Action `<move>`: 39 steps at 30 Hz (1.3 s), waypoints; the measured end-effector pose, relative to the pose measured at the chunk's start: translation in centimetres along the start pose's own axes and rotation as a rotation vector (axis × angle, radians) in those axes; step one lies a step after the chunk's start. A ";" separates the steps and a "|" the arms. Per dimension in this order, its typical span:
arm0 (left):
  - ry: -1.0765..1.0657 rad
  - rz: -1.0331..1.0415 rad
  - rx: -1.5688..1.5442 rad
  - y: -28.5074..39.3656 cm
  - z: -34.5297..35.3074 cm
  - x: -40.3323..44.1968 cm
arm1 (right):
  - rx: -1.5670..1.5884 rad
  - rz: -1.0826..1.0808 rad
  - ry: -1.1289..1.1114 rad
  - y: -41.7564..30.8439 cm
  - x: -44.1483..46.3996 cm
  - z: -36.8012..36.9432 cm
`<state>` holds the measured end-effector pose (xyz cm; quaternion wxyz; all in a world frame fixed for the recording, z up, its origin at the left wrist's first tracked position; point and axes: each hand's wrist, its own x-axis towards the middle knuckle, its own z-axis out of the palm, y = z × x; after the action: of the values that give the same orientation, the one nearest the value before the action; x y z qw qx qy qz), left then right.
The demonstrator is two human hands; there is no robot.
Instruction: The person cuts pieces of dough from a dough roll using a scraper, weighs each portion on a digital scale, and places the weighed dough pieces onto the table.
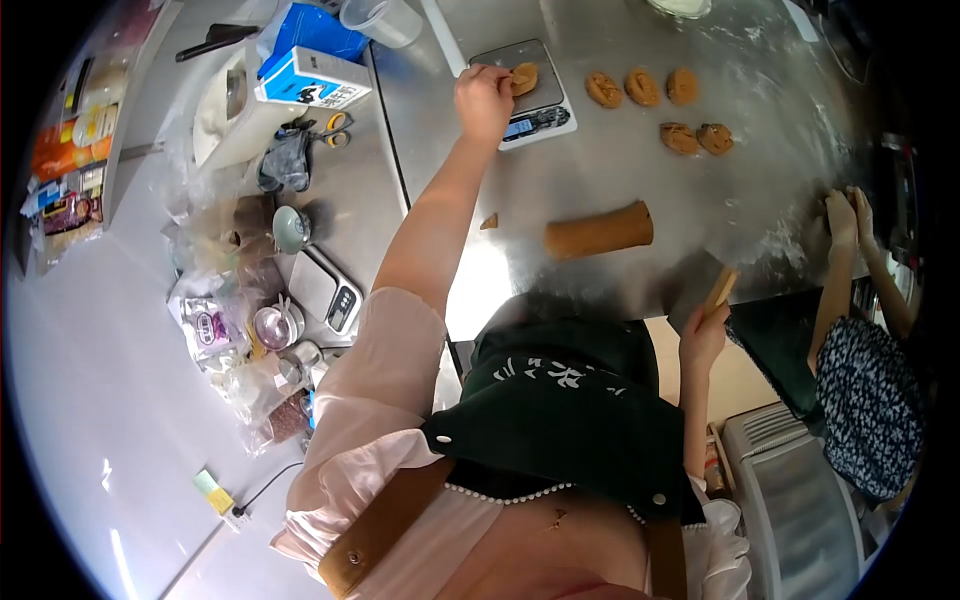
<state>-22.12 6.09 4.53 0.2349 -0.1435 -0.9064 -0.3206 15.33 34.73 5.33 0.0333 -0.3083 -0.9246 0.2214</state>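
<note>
Dough piece (525, 79), brown and roughly rounded, lies over the plate of the scale (557, 119), toward the metal tabletop's (560, 170) left edge; your left hand (485, 104) touches it, though I cannot tell whether it pinches. The smooth dough log (598, 230) runs roughly along the near edge, ahead-left of your nearer right hand (703, 338), which grips a wood-handled scraper (721, 287)

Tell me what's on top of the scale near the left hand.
A brown dough lump, with the left hand at its edge. The scale plate beneath the lump is hidden.
</note>
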 end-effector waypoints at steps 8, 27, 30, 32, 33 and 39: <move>-0.028 0.026 0.020 -1.1 0.2 -1.3 | 0.010 -0.037 0.002 0.0 0.1 0.0; -0.060 -0.362 -0.144 -3.3 -6.6 -11.2 | -0.007 -0.031 0.019 -0.2 0.3 -0.1; -0.066 -0.335 -0.120 -3.2 -6.5 -11.6 | -0.004 -0.028 0.027 -0.1 0.3 0.0; -0.099 -0.335 -0.099 -3.0 -6.3 -11.5 | -0.003 -0.032 0.034 0.0 0.2 0.0; -0.116 -0.335 -0.088 -2.5 -6.3 -11.2 | -0.003 -0.034 0.034 -0.1 0.2 -0.1; -0.110 -0.083 -0.050 0.8 -3.4 -4.8 | -0.003 -0.024 0.021 0.0 0.3 0.1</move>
<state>-16.61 3.96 4.75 0.1676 -0.1291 -0.9147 -0.3443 15.09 34.93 5.24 0.0453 -0.2995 -0.9281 0.2165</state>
